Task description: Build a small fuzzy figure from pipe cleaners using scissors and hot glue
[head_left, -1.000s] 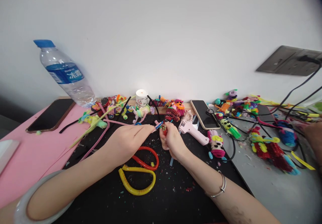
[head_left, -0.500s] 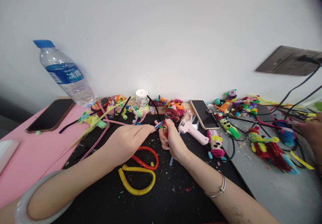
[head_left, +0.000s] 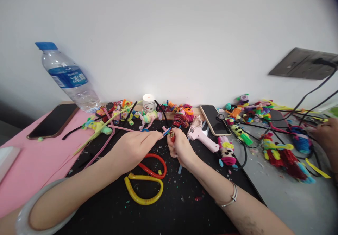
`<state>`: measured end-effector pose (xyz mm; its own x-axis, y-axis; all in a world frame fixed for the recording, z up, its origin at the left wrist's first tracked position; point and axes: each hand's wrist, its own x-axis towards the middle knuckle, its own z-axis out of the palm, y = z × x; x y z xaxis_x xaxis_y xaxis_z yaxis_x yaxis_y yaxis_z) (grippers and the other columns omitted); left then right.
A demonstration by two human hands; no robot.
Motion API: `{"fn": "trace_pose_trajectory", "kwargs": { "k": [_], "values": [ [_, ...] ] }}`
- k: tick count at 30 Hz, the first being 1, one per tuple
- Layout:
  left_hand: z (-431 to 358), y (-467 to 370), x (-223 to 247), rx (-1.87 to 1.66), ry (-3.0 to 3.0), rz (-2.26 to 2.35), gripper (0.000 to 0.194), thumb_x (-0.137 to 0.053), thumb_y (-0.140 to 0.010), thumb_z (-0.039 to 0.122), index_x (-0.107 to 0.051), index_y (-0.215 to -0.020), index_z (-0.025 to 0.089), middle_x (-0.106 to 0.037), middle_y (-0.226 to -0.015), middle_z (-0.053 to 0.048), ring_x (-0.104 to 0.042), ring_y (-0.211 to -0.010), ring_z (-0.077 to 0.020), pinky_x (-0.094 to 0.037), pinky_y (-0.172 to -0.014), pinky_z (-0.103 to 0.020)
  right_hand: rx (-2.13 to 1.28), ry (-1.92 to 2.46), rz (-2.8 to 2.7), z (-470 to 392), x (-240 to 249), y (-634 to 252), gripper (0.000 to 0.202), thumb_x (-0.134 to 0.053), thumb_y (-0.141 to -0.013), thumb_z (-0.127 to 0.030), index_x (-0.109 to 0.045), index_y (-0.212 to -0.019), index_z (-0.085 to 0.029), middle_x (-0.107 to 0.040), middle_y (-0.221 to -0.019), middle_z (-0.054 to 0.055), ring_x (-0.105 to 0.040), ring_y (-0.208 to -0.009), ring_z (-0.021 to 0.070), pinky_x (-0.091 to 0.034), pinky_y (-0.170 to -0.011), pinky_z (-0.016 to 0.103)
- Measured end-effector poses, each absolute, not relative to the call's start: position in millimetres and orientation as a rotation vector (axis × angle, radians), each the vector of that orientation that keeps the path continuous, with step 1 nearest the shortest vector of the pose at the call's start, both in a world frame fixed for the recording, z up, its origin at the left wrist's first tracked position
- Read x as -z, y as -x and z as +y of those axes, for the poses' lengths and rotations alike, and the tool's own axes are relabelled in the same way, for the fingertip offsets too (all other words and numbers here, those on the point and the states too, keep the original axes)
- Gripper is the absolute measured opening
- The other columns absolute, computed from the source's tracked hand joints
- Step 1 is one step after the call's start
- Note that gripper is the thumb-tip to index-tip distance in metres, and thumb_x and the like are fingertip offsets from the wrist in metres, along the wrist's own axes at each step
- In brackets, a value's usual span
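My left hand (head_left: 139, 145) is closed in a pinch over the black mat, its fingertips on a small blue-and-pink piece (head_left: 166, 132). Close against it, my right hand (head_left: 181, 145) is wrapped round a small red-and-gold piece (head_left: 172, 136), most of which the fingers hide. The two pieces meet or nearly meet between my hands; I cannot tell whether they are joined. Just behind lies a dark red fuzzy bundle (head_left: 180, 119). To the right of my right hand rests a pale pink glue gun (head_left: 202, 138). Below my left hand are a red loop (head_left: 164, 168) and a yellow loop (head_left: 145, 201), like handles.
A water bottle (head_left: 66, 76) leans on the wall near a dark phone (head_left: 54, 120). Another phone (head_left: 214, 119) lies behind the glue gun. Pipe-cleaner figures (head_left: 239, 133) and black cables spread rightward. At the far right is another person's hand (head_left: 327, 133).
My right thumb has come down from its raised position and my right fingers have shifted on the red-and-gold piece. My left hand is almost unmoved. The other person's hand has moved slightly.
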<state>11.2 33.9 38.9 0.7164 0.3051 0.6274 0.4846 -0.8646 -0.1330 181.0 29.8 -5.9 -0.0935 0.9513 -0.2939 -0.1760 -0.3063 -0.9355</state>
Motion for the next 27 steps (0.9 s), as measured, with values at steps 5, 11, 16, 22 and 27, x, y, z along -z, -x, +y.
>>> {"fn": "trace_pose_trajectory", "kwargs": {
  "k": [5, 11, 16, 22, 27],
  "values": [
    [33.5, -11.3, -39.5, 0.882, 2.637, -0.614, 0.016, -0.047, -0.089, 0.013, -0.06, -0.097, 0.009, -0.072, -0.087, -0.01, -0.069, -0.077, -0.0181, -0.055, -0.069, -0.027, -1.596, 1.234, -0.954, 29.1, 2.3, -181.8, 0.055, -0.026, -0.089, -0.049, -0.031, -0.043, -0.021, -0.02, -0.036, -0.009, -0.012, -0.031, 0.0052, -0.011, -0.03, 0.018],
    [32.6, -11.1, -41.1, 0.895, 2.631, -0.6, 0.015, -0.048, -0.088, 0.012, -0.059, -0.097, 0.008, -0.072, -0.086, -0.01, -0.069, -0.076, -0.0181, -0.055, -0.067, -0.027, -1.615, 1.22, -0.954, 28.8, 0.9, -182.2, 0.056, -0.028, -0.089, -0.051, -0.03, -0.042, -0.021, -0.02, -0.036, -0.009, -0.013, -0.031, 0.0055, -0.011, -0.03, 0.018],
    [32.5, -11.6, -42.1, 0.891, 2.636, -0.604, 0.015, -0.047, -0.089, 0.012, -0.059, -0.097, 0.008, -0.072, -0.085, -0.01, -0.069, -0.075, -0.0181, -0.054, -0.066, -0.026, -1.603, 1.23, -0.936, 29.0, 2.6, -181.4, 0.05, -0.025, -0.09, -0.041, -0.03, -0.044, -0.022, -0.018, -0.036, -0.009, -0.01, -0.032, 0.0059, -0.01, -0.03, 0.018],
    [32.9, -11.8, -41.6, 0.886, 2.635, -0.609, 0.014, -0.048, -0.088, 0.012, -0.058, -0.097, 0.008, -0.072, -0.084, -0.009, -0.069, -0.074, -0.0175, -0.054, -0.066, -0.026, -1.589, 1.232, -0.954, 28.7, 1.9, -181.1, 0.048, -0.023, -0.09, -0.036, -0.031, -0.044, -0.021, -0.02, -0.036, -0.009, -0.011, -0.032, 0.0059, -0.012, -0.03, 0.018],
    [32.2, -11.3, -41.2, 0.89, 2.625, -0.618, 0.014, -0.047, -0.089, 0.013, -0.06, -0.096, 0.01, -0.072, -0.084, -0.008, -0.069, -0.074, -0.0171, -0.054, -0.066, -0.025, -1.58, 1.235, -0.961, 28.7, 1.5, -180.9, 0.048, -0.022, -0.09, -0.037, -0.031, -0.045, -0.021, -0.02, -0.036, -0.009, -0.011, -0.032, 0.0058, -0.012, -0.03, 0.017]
  ]
}}
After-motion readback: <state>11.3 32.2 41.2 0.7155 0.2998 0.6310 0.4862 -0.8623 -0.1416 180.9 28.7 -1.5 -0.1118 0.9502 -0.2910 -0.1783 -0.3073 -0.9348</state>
